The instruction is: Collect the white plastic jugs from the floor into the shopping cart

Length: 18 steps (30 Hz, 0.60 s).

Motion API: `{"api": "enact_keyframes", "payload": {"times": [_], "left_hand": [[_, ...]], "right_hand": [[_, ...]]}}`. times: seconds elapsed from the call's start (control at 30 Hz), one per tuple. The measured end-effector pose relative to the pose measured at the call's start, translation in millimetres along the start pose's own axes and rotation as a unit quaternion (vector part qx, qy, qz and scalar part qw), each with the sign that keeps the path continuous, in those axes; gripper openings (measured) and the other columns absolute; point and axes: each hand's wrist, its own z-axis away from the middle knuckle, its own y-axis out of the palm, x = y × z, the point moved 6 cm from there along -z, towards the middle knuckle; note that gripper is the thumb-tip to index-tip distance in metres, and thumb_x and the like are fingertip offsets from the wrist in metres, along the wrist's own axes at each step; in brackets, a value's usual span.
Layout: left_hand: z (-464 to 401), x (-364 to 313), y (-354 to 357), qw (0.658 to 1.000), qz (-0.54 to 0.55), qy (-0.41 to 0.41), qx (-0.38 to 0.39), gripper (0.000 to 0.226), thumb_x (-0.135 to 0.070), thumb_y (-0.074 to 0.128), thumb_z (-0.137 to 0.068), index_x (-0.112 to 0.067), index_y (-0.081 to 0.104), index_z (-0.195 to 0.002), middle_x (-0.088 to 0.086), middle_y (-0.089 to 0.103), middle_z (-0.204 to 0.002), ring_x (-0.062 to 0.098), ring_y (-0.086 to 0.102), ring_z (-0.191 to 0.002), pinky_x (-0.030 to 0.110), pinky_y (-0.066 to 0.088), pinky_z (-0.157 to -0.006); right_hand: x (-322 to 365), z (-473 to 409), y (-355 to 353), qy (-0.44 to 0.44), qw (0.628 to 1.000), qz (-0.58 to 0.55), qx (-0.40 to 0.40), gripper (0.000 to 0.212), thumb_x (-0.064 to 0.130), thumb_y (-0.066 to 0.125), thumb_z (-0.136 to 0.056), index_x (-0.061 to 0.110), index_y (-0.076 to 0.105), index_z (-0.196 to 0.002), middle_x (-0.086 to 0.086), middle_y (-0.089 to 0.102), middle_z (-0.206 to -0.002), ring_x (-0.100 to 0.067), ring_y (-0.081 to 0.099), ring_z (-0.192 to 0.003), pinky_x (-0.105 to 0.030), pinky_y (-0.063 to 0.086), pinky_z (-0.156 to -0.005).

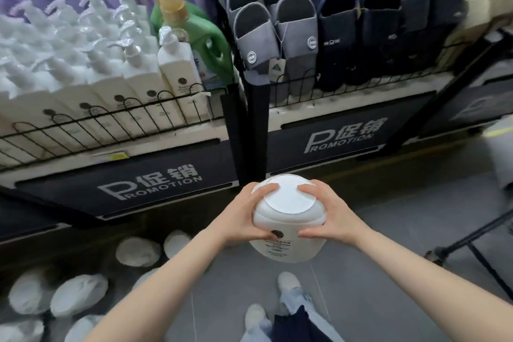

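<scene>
Currently both hands hold one white jug [287, 230] up in the air, in front of the display stand and above the grey floor [374, 272]. Left hand [244, 215] wraps the jug's left side, fingers [265, 190] curled over the top edge by the round white cap [288, 198], thumb low on the label side. Right hand [330, 212] mirrors it on the right side, fingers curled over the top, thumb pressed near the dark round logo. Jug upright, label facing the camera.

More white jugs [79, 294] sit on the floor at lower left, next to the stand's base; blurred, count unclear. Stand panels read "PROMOTION" [150, 180]. Left shelf: white pump bottles [111, 75] behind a low black wire rail, plus a green detergent bottle [205, 36]. Right shelf: grey slippers [258, 33] and navy ones. Person's white shoes [288, 282] and jeans at bottom. Black cart frame [472, 241] partly visible at right edge.
</scene>
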Motion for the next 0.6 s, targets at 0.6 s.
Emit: {"api": "enact_keyframes", "payload": {"times": [0.6], "left_hand": [[-231, -240, 159, 0.967, -0.072, 0.188, 0.155, 0.098, -0.038, 0.084, -0.065, -0.034, 0.026, -0.143, -0.002, 0.029, -0.136, 0.009, 0.027, -0.127, 0.015, 0.02, -0.108]], "right_hand": [[-150, 161, -257, 0.121, 0.969, -0.025, -0.213, 0.081, 0.053, 0.08, -0.05, 0.056, 0.037, -0.118, 0.013, 0.031, -0.132, -0.004, 0.036, -0.122, 0.003, 0.022, -0.096]]}}
